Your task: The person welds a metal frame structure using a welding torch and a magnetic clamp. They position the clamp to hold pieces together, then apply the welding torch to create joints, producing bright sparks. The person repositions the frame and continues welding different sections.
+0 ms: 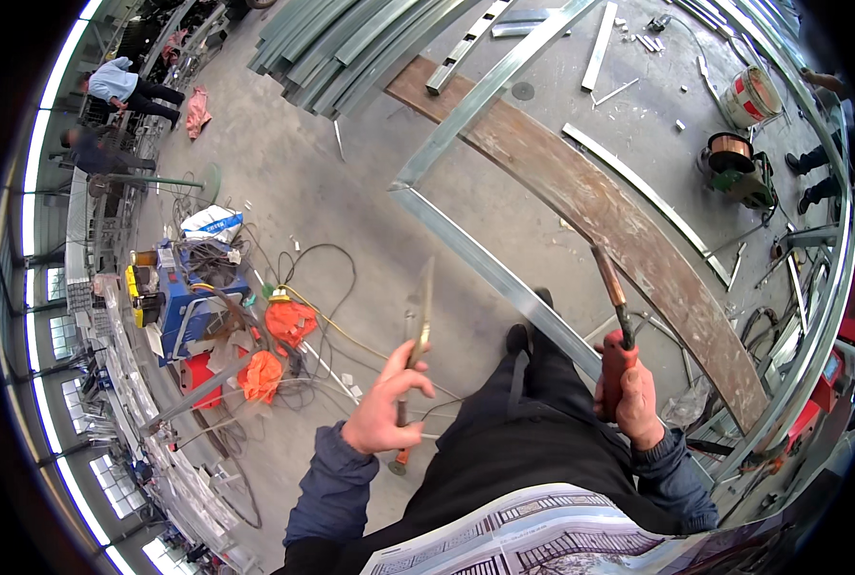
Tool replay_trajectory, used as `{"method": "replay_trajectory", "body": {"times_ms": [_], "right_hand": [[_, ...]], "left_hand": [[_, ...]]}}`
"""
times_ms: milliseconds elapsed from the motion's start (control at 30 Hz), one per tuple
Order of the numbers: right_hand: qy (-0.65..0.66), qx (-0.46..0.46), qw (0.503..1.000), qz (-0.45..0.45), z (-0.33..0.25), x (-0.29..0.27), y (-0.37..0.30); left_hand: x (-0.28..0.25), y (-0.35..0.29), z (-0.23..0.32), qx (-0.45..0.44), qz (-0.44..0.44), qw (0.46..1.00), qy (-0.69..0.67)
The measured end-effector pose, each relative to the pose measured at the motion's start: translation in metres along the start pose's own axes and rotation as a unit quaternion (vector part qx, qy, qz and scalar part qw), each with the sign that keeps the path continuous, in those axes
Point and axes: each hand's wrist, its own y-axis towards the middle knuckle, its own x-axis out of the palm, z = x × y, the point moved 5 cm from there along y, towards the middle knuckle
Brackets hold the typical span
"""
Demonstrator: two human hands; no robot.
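My right hand [630, 401] is wrapped round the red handle of a welding torch [614, 287], whose copper-coloured nozzle points up and away. It is held just beside the near bar of a galvanized steel tube frame [490, 254]. My left hand [389, 407] grips a long, thin, brass-coloured metal tool [424, 316] between thumb and fingers, its tip upward; its exact kind is unclear. That hand is left of my legs, apart from the frame.
A rusty flat plate [581, 211] runs under the frame. Galvanized tubes [351, 53] lie stacked at the far left of it. A wire spool feeder [734, 158] and white bucket [751, 98] stand right. Cables and orange cloths [288, 321] lie beside a blue machine [193, 297]. Other people work farther off.
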Motion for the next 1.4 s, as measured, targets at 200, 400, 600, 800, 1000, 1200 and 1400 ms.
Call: {"method": "replay_trajectory", "body": {"times_ms": [200, 400, 600, 800, 1000, 1200, 1400], "right_hand": [[0.037, 0.030, 0.990, -0.132, -0.048, 0.052, 0.092], [-0.028, 0.088, 0.987, -0.135, -0.026, 0.104, 0.165], [-0.134, 0.166, 0.975, -0.069, 0.009, 0.143, 0.214], [-0.153, 0.171, 0.973, -0.015, 0.022, 0.162, 0.238], [-0.168, 0.148, 0.975, -0.003, 0.028, 0.163, 0.256], [-0.176, 0.162, 0.970, -0.045, 0.031, 0.168, 0.278], [-0.025, 0.271, 0.954, -0.129, 0.045, 0.166, 0.309]], "left_hand": [[-0.038, 0.001, -0.106, -0.145, 0.162, 0.976, -0.031], [-0.096, 0.063, -0.301, -0.272, 0.163, 0.947, -0.057], [-0.164, 0.148, -0.435, -0.331, 0.126, 0.932, -0.083], [-0.228, 0.210, -0.494, -0.301, 0.103, 0.946, 0.057], [-0.264, 0.291, -0.442, -0.230, 0.049, 0.921, 0.310], [-0.266, 0.282, -0.353, -0.152, 0.242, 0.924, 0.256], [-0.120, 0.221, -0.212, -0.054, 0.165, 0.965, -0.196]]}}
